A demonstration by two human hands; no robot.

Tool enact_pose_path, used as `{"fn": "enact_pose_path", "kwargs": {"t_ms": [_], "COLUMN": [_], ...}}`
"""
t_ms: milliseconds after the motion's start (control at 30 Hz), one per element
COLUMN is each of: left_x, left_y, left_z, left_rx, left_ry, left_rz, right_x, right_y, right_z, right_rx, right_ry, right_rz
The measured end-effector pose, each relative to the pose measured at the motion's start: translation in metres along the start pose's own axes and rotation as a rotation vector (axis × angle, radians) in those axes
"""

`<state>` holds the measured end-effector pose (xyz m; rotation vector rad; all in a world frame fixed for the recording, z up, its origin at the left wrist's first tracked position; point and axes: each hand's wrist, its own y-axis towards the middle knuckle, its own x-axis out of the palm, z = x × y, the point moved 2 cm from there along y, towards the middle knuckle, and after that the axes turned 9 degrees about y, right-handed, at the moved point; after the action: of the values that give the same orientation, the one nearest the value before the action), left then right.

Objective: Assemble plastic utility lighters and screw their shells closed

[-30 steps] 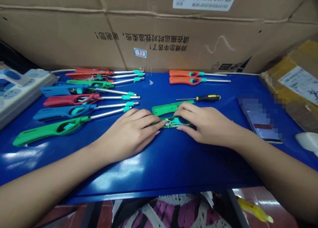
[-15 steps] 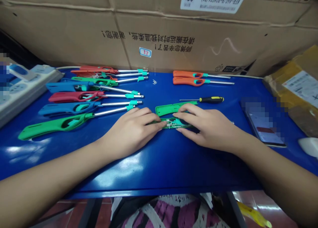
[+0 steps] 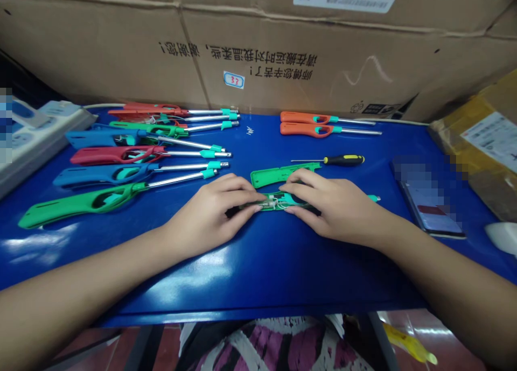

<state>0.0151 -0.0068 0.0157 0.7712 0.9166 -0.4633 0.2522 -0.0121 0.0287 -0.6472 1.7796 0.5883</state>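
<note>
An opened green gas lighter point(image 3: 274, 201) lies in the middle of the blue table, its wires and teal inner parts showing. My left hand point(image 3: 220, 207) grips its left end between thumb and fingers. Around its trigger section, my right hand point(image 3: 327, 201) has thumb and fingers closed on both sides. The lighter's teal tip point(image 3: 375, 198) shows beyond my right wrist; the tube between is hidden. Just behind it rests the loose green half of the handle shell point(image 3: 269, 177), close to my right fingers. A black and yellow screwdriver point(image 3: 343, 160) lies farther back.
Several coloured lighters point(image 3: 117, 174) lie in a row on the left. Two orange lighters point(image 3: 307, 128) sit at the back. A phone point(image 3: 430, 204) is on the right. A big cardboard box point(image 3: 258, 53) walls off the back; a power strip point(image 3: 36, 134) stands far left.
My left fingers have shifted slightly left along the lighter. The lighter's teal tip now shows more past my right wrist. The view has shifted a little.
</note>
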Motion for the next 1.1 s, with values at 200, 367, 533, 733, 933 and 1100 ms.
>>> {"fn": "enact_pose_path", "kwargs": {"t_ms": [200,367,533,733,933,1100], "left_x": [-0.002,-0.0032,-0.0015,-0.0007,-0.0001,0.0022], "left_y": [0.001,0.0019,0.0011,0.0004,0.0005,0.001], "left_z": [0.0019,0.0037,0.0017,0.0013,0.0,-0.0029], "left_rx": [0.027,0.049,0.01,0.011,0.023,-0.047], "left_ry": [0.01,0.043,0.018,0.029,0.019,-0.043], "left_rz": [0.007,0.0,0.003,-0.004,-0.028,-0.022], "right_x": [0.0002,-0.0003,-0.0051,-0.002,-0.0018,-0.0021], "right_y": [-0.001,-0.001,-0.0021,-0.0018,-0.0013,-0.0018], "right_z": [-0.0007,-0.0019,-0.0024,-0.0001,0.0008,0.0007], "right_rx": [0.001,-0.044,-0.144,-0.204,-0.177,-0.178], "right_ry": [-0.008,-0.023,0.0,0.005,0.015,0.025], "right_rz": [0.0,0.041,0.1,0.036,0.052,0.061]}}
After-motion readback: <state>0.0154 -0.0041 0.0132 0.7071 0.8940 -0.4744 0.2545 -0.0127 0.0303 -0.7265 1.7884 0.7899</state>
